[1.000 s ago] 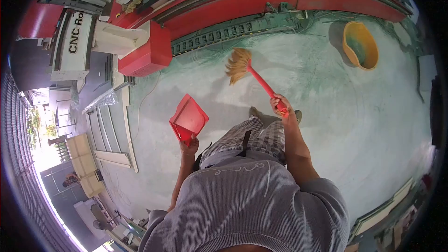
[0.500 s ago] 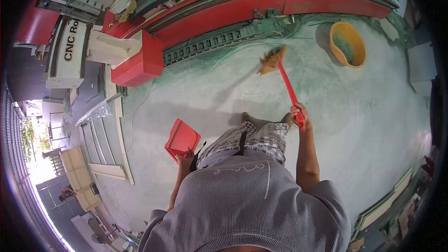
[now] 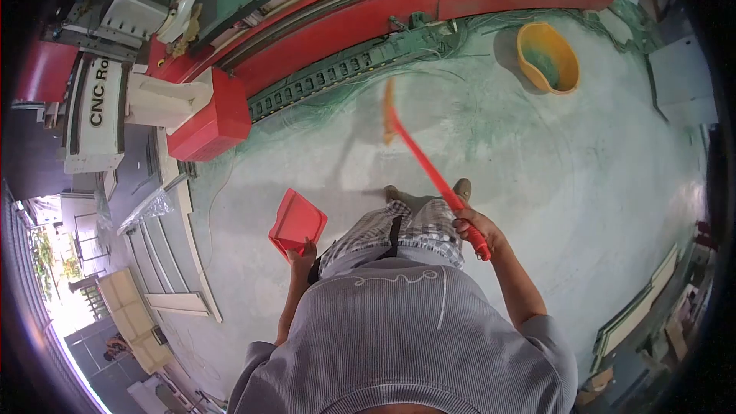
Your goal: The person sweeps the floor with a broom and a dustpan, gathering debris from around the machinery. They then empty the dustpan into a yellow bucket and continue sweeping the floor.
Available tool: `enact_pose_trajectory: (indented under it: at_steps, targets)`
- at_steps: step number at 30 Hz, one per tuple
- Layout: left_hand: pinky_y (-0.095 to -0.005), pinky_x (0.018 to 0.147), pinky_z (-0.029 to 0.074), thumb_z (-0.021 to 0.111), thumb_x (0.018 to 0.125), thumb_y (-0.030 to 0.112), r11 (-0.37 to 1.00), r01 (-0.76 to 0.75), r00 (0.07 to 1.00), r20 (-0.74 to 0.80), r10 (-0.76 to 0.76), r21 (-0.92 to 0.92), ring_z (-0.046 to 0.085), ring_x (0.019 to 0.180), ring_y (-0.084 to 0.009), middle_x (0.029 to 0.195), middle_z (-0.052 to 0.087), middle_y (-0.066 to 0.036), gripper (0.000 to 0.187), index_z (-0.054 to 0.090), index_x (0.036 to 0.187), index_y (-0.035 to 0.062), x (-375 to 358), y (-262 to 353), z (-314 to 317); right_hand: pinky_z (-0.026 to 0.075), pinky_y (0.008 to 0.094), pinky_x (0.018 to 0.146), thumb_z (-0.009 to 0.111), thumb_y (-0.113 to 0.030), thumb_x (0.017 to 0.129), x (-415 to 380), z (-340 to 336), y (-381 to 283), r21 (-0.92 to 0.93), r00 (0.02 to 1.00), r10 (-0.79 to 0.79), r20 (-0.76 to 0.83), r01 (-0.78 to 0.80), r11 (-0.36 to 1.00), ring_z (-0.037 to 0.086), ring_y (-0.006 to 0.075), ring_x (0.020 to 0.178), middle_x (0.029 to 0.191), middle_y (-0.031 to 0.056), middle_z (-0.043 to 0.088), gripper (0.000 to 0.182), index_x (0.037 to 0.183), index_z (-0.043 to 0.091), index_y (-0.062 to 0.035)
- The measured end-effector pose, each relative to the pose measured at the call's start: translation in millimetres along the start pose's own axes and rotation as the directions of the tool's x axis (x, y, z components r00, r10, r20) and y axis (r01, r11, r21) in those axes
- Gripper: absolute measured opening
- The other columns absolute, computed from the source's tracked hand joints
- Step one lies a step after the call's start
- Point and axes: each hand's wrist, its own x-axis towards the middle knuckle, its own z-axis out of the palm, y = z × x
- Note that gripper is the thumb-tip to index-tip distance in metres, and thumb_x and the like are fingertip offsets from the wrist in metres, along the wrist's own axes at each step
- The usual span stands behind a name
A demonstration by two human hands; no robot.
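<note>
Head view: a red dustpan (image 3: 301, 218) is grasped by the left hand (image 3: 303, 254), a broom (image 3: 434, 172) by the right hand (image 3: 478, 231).

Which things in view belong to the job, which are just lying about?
In the job:
broom, in the right grip
dustpan, in the left grip
yellow bucket, perhaps; stands apart

Just around:
CNC-marked machine
crumpled clear plastic
pale board
</note>
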Motion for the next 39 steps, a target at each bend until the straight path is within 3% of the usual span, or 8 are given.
enact_pose_trajectory:
  at_steps: [6,7,10,14,16,18,24,39]
  targets:
    - [-0.0349,0.069,0.043,0.043,0.075,0.031,1.0,-0.018,1.0,0.012,0.018,-0.02,0.056,0.073,-0.0257,0.083,0.055,-0.013,0.036,0.038,0.101,0.0056,-0.3,3.5,9.5,0.033,0.0154,0.038,0.047,-0.015,0.08,51.7,19.2,-18.8,-0.216,0.929,0.318,0.191,-0.277,0.936,0.038,0.0038,0.047,0.061,-0.0008,0.039,0.046,0.12,0.025,-0.0123]
    - [-0.0356,0.069,0.043,0.042,0.075,0.029,0.748,-0.439,0.893,0.331,0.305,0.497,0.056,0.072,-0.0253,0.085,0.054,-0.012,0.036,0.039,0.102,0.0053,19.2,11.9,-9.9,0.034,0.0159,0.038,0.048,-0.016,0.08,61.5,21.9,-22.3,-0.285,0.89,0.414,0.191,-0.353,0.891,0.038,0.004,0.048,0.061,-0.0012,0.039,0.043,0.118,0.027,-0.0118]
    - [-0.037,0.068,0.041,0.044,0.074,0.032,0.879,-0.305,0.914,0.371,0.163,0.367,0.056,0.071,-0.0234,0.089,0.051,-0.01,0.039,0.04,0.104,0.0073,40.9,18.4,-16.5,0.035,0.0165,0.039,0.048,-0.023,0.081,84.7,17.0,-23.3,-0.45,0.865,0.486,0.127,-0.386,0.805,0.039,0.0042,0.049,0.059,-0.0029,0.039,0.029,0.105,0.039,-0.0104]
    - [-0.0364,0.066,0.041,0.048,0.071,0.039,0.999,-0.036,0.999,-0.002,0.036,-0.039,0.057,0.072,-0.0219,0.088,0.052,-0.009,0.043,0.039,0.106,0.0158,25.1,21.7,-9.8,0.035,0.0165,0.041,0.049,-0.025,0.08,125.6,-13.5,-21.4,-0.482,0.741,0.619,0.262,-0.455,0.749,0.04,0.0046,0.049,0.055,-0.0041,0.037,0.019,0.084,0.049,-0.006]
    - [-0.0375,0.069,0.041,0.047,0.071,0.038,0.998,0.051,0.998,0.029,-0.05,-0.039,0.057,0.074,-0.0231,0.091,0.052,-0.011,0.044,0.037,0.108,0.0164,35.6,29.4,-21.0,0.036,0.0172,0.042,0.051,-0.02,0.079,111.1,-15.8,-43.2,-0.737,0.959,0.282,-0.007,-0.196,0.646,0.041,0.0053,0.049,0.055,-0.0034,0.038,0.015,0.075,0.046,-0.0069]
    - [-0.0384,0.071,0.041,0.047,0.071,0.038,0.97,-0.196,0.963,0.214,0.163,0.144,0.057,0.075,-0.0244,0.094,0.052,-0.014,0.046,0.035,0.109,0.015,61.3,30.2,-55.4,0.038,0.0179,0.04,0.052,-0.016,0.078,131.7,-51.4,-47.9,-0.309,0.996,0.038,0.08,-0.012,0.951,0.043,0.006,0.047,0.057,-0.0013,0.039,0.014,0.073,0.041,-0.008]
    - [-0.0376,0.071,0.041,0.047,0.07,0.04,0.998,-0.044,0.999,0.031,0.043,0.035,0.056,0.075,-0.0243,0.091,0.053,-0.014,0.048,0.035,0.108,0.0134,28.9,17.6,-36.9,0.038,0.0176,0.038,0.051,-0.013,0.078,139.7,-84.4,-109.4,0.108,0.987,0.103,0.122,-0.116,0.987,0.043,0.0071,0.044,0.061,0.0028,0.041,0.015,0.08,0.037,-0.0076]
    - [-0.0358,0.072,0.042,0.048,0.067,0.045,0.995,0.016,0.994,0.105,-0.026,0.095,0.057,0.074,-0.0229,0.079,0.057,-0.012,0.053,0.037,0.105,0.0102,46.0,-0.2,58.5,0.039,0.0163,0.038,0.049,-0.012,0.075,90.1,-137.0,-140.1,0.709,0.967,-0.248,0.049,0.141,0.691,0.041,0.0061,0.041,0.052,0.0003,0.04,0.016,0.068,0.038,-0.0037]
